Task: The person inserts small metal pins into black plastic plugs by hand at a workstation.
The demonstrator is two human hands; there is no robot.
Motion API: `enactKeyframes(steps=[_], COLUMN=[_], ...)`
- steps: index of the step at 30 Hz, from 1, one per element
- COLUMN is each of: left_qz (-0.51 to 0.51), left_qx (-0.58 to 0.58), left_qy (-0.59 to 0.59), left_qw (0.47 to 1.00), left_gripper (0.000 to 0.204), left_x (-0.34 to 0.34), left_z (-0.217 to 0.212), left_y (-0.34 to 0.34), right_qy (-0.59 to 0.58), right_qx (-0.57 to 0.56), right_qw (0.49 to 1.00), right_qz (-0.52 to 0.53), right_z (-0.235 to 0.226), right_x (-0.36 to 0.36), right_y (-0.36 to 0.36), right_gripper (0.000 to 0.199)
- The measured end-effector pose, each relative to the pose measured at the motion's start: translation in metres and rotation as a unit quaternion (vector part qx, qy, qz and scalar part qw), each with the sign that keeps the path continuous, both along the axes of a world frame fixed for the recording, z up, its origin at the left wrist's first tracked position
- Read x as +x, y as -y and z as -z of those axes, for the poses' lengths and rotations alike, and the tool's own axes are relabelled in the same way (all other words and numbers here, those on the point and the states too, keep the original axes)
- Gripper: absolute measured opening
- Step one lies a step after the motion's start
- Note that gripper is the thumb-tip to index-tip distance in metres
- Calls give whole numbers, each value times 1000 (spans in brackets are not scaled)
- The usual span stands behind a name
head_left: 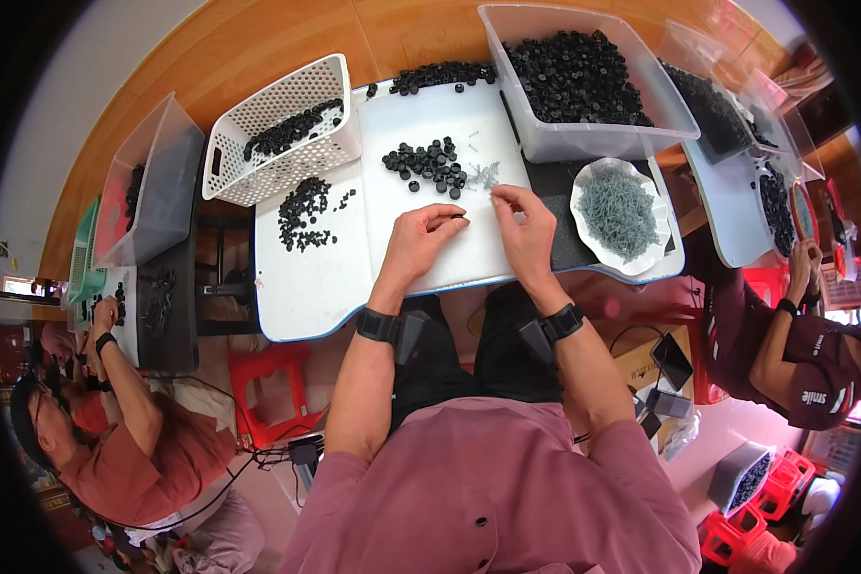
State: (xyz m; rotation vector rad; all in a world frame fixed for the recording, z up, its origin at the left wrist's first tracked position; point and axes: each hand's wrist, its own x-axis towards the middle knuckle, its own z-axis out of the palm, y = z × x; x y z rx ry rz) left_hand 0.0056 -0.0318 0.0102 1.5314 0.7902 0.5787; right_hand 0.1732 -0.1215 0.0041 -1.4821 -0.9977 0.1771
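The left hand (pixel 421 239) pinches a small black cap (pixel 457 220) between thumb and fingertips, and the right hand (pixel 526 225) has its finger and thumb closed near a thin grey pin (pixel 496 194), though it is too small to tell for sure whether the pin is actually held. Both hands work over the white board (pixel 306 297), just below a loose pile of black caps (pixel 429 163) and a few stray grey pins (pixel 483 175). Judging by the stock, much is left: the clear tub (pixel 598 134) is heaped with caps and the white dish (pixel 584 206) is full of pins. A smaller heap (pixel 301 212) at the left and the white basket (pixel 225 167), partly filled, may be finished pieces. Other people work at neighbouring boards.
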Motion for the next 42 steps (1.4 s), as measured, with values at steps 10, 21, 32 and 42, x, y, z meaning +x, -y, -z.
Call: enactKeyframes(steps=[10,21,32,42], left_qz=[-16,-114,-236,-219], left_qx=[20,82,248,512], left_qy=[-6,36,25,-78], left_qw=[1000,990,939,827], left_gripper=[25,23,23,25], left_x=[-2,-3,-26,-64], left_z=[-1,1,-48,-89], left_y=[6,9,-41,-118], right_qy=[111,224,44,35], right_qx=[-110,-196,-107,-92], right_qw=[988,955,993,995], right_qz=[-19,-4,6,-11], right_z=[-1,-13,2,0], right_x=[-4,-3,7,2], right_y=[-12,-27,-3,-12], right_gripper=[13,8,7,11])
